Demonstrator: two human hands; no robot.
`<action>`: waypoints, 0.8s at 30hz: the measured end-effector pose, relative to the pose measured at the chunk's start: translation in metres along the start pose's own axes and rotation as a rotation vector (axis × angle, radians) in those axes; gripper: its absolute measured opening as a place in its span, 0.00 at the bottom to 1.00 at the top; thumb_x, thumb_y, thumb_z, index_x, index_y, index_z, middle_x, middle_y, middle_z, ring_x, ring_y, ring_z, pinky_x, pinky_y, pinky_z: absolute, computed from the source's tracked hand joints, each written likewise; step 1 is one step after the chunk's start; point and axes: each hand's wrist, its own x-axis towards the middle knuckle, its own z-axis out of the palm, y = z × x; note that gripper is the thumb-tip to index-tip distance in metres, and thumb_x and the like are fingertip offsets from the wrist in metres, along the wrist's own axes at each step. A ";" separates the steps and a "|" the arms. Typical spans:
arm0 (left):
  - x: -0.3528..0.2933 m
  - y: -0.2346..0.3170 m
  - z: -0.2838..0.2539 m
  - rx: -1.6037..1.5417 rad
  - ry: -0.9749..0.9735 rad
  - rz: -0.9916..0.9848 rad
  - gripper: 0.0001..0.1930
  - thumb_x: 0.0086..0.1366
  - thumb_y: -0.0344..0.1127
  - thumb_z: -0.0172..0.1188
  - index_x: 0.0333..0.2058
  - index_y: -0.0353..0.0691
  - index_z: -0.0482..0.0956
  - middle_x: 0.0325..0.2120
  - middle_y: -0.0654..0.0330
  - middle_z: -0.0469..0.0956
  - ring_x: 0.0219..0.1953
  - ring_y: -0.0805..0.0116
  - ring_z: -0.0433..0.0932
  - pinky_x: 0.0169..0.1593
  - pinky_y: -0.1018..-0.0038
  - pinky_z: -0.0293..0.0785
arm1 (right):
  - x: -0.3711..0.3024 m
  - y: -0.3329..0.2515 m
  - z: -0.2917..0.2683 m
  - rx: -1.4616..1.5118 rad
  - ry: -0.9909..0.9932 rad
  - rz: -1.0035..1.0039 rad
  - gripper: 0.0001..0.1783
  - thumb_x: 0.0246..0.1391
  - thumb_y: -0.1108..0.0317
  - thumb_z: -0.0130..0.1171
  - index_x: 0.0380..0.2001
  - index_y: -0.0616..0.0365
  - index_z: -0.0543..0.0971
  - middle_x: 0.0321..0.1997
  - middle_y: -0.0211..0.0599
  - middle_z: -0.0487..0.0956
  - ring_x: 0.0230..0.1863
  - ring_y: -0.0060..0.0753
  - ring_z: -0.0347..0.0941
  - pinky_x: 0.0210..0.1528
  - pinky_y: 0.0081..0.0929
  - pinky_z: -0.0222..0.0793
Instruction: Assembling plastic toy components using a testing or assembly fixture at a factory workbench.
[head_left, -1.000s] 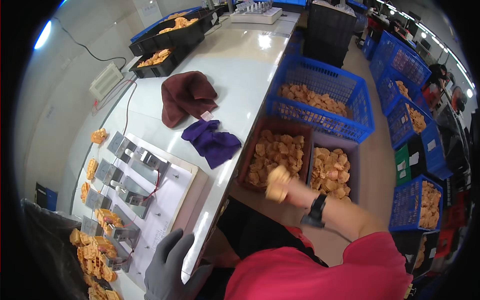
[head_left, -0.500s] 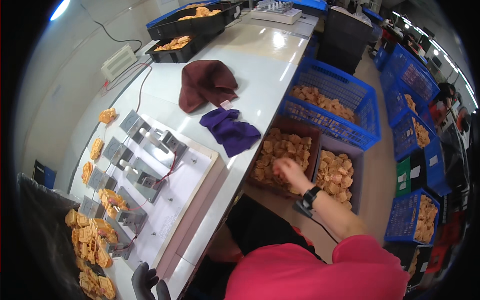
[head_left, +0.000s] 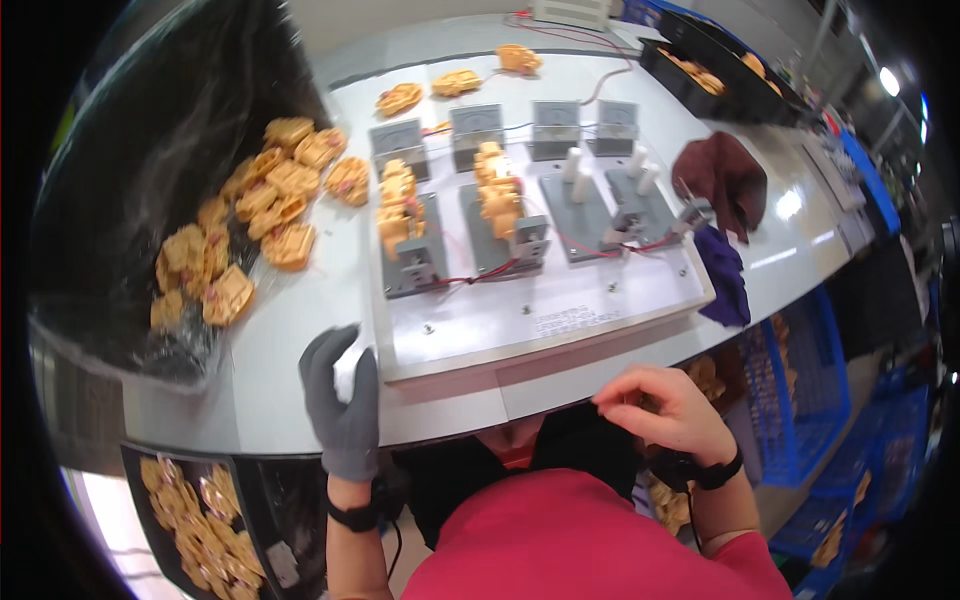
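Spanning most of the scene: glossy white workbench (head_left: 270, 380). At its left, a crumpled black plastic sheet (head_left: 120, 180). Centre, a low white box-shaped fixture (head_left: 470, 345) with four grey stations.

Left hand (head_left: 340, 405), grey-gloved: thumb parted from fingers, beside the fixture's front left corner; pale patch in the gap, cannot tell whether held or glare. Right hand (head_left: 675, 410), bare: half curled at the bench's front edge, thumb near fingertips; no part visible, anything hidden undetermined.

Orange moulded plastic parts: heap (head_left: 270, 200) beside the sheet, units upright on the two left stations (head_left: 397, 205), three loose behind. Judged light, stiff, slightly slick, thin ribs chippable; best pinched across the solid side walls. White cylindrical pegs (head_left: 580, 185) stand bare on the right stations.
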 end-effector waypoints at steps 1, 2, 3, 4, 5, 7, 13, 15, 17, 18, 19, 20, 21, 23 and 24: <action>0.002 0.000 0.004 0.018 0.006 0.015 0.16 0.59 0.24 0.62 0.47 0.37 0.78 0.47 0.53 0.75 0.54 0.56 0.72 0.58 0.65 0.67 | 0.011 -0.006 0.006 -0.019 -0.034 -0.003 0.11 0.56 0.69 0.62 0.43 0.60 0.80 0.37 0.33 0.82 0.36 0.25 0.76 0.40 0.23 0.70; 0.004 0.003 0.007 0.008 -0.014 0.020 0.16 0.58 0.26 0.63 0.47 0.38 0.78 0.46 0.53 0.75 0.54 0.54 0.71 0.57 0.64 0.67 | 0.024 -0.009 0.012 -0.130 0.065 -0.105 0.11 0.56 0.70 0.61 0.42 0.60 0.80 0.37 0.35 0.81 0.38 0.28 0.76 0.41 0.24 0.70; 0.007 0.002 0.016 -0.015 -0.048 0.031 0.17 0.58 0.27 0.64 0.47 0.39 0.78 0.46 0.53 0.75 0.55 0.53 0.71 0.57 0.64 0.67 | 0.038 -0.007 0.019 -0.242 0.179 -0.200 0.10 0.56 0.71 0.61 0.41 0.60 0.80 0.38 0.36 0.81 0.39 0.32 0.77 0.41 0.24 0.70; 0.009 0.004 0.017 -0.020 -0.101 0.038 0.18 0.58 0.28 0.64 0.48 0.39 0.78 0.47 0.52 0.75 0.56 0.54 0.71 0.59 0.65 0.67 | 0.051 -0.008 0.026 -0.273 0.248 -0.252 0.08 0.55 0.72 0.60 0.39 0.60 0.80 0.37 0.38 0.79 0.40 0.36 0.76 0.41 0.26 0.70; 0.010 0.006 0.018 -0.027 -0.157 0.047 0.18 0.58 0.28 0.64 0.49 0.38 0.78 0.48 0.51 0.75 0.57 0.55 0.71 0.60 0.66 0.66 | 0.063 -0.007 0.032 -0.287 0.228 -0.256 0.08 0.55 0.72 0.60 0.39 0.60 0.80 0.37 0.38 0.79 0.40 0.36 0.76 0.41 0.26 0.70; 0.014 0.008 0.022 0.009 -0.182 0.067 0.17 0.57 0.31 0.65 0.47 0.39 0.79 0.47 0.52 0.75 0.57 0.52 0.70 0.60 0.63 0.65 | 0.084 -0.002 0.038 -0.503 0.436 -0.355 0.08 0.54 0.72 0.61 0.38 0.59 0.80 0.34 0.38 0.78 0.38 0.37 0.74 0.41 0.29 0.68; 0.017 0.008 0.027 0.109 -0.252 0.140 0.15 0.59 0.40 0.64 0.45 0.45 0.81 0.44 0.56 0.77 0.57 0.49 0.69 0.59 0.58 0.64 | 0.104 0.003 0.038 -0.621 0.383 -0.406 0.05 0.52 0.71 0.63 0.33 0.56 0.81 0.32 0.32 0.77 0.36 0.37 0.73 0.41 0.33 0.62; 0.016 0.008 0.027 0.099 -0.260 0.125 0.15 0.58 0.40 0.64 0.44 0.45 0.81 0.44 0.56 0.77 0.57 0.49 0.69 0.60 0.58 0.64 | 0.105 0.004 0.039 -0.610 0.385 -0.390 0.04 0.52 0.71 0.63 0.32 0.56 0.81 0.31 0.31 0.77 0.35 0.37 0.73 0.41 0.33 0.62; 0.016 0.008 0.028 0.090 -0.273 0.113 0.15 0.58 0.40 0.65 0.44 0.45 0.81 0.44 0.56 0.77 0.57 0.49 0.69 0.60 0.58 0.64 | 0.105 0.005 0.039 -0.628 0.407 -0.395 0.04 0.52 0.71 0.63 0.32 0.55 0.80 0.31 0.32 0.77 0.35 0.37 0.73 0.40 0.33 0.62; 0.016 0.008 0.028 0.079 -0.284 0.096 0.15 0.58 0.38 0.64 0.44 0.43 0.80 0.46 0.56 0.76 0.59 0.49 0.67 0.60 0.59 0.64 | 0.106 0.005 0.039 -0.628 0.408 -0.390 0.04 0.52 0.71 0.63 0.32 0.55 0.80 0.31 0.32 0.77 0.35 0.37 0.73 0.40 0.33 0.62; 0.016 0.009 0.028 0.069 -0.295 0.079 0.15 0.58 0.35 0.64 0.45 0.41 0.80 0.47 0.55 0.75 0.60 0.50 0.66 0.60 0.60 0.64 | 0.107 0.006 0.040 -0.606 0.416 -0.396 0.04 0.52 0.71 0.63 0.32 0.55 0.80 0.31 0.32 0.77 0.34 0.37 0.73 0.40 0.33 0.62; 0.015 0.009 0.028 0.067 -0.300 0.079 0.15 0.58 0.35 0.64 0.45 0.41 0.80 0.47 0.55 0.75 0.60 0.50 0.66 0.60 0.60 0.64 | 0.107 0.006 0.040 -0.584 0.423 -0.403 0.04 0.52 0.70 0.63 0.32 0.55 0.80 0.31 0.32 0.77 0.34 0.37 0.73 0.40 0.33 0.62; 0.014 0.009 0.028 0.074 -0.293 0.065 0.15 0.58 0.35 0.64 0.45 0.41 0.80 0.48 0.55 0.74 0.60 0.50 0.65 0.60 0.60 0.64 | 0.107 0.007 0.040 -0.583 0.426 -0.399 0.04 0.52 0.70 0.63 0.32 0.55 0.80 0.31 0.32 0.77 0.34 0.37 0.73 0.40 0.33 0.62; 0.014 0.009 0.029 0.081 -0.289 0.054 0.15 0.57 0.35 0.64 0.45 0.41 0.80 0.48 0.55 0.74 0.61 0.49 0.65 0.60 0.60 0.65 | 0.108 0.008 0.041 -0.596 0.435 -0.410 0.04 0.52 0.70 0.63 0.32 0.55 0.80 0.30 0.32 0.77 0.34 0.37 0.72 0.40 0.33 0.61; 0.013 0.009 0.031 0.075 -0.276 0.054 0.15 0.58 0.36 0.64 0.44 0.43 0.80 0.47 0.55 0.75 0.60 0.49 0.66 0.60 0.59 0.64 | 0.108 0.009 0.041 -0.593 0.437 -0.409 0.04 0.52 0.70 0.63 0.32 0.55 0.80 0.30 0.32 0.77 0.34 0.37 0.72 0.40 0.33 0.61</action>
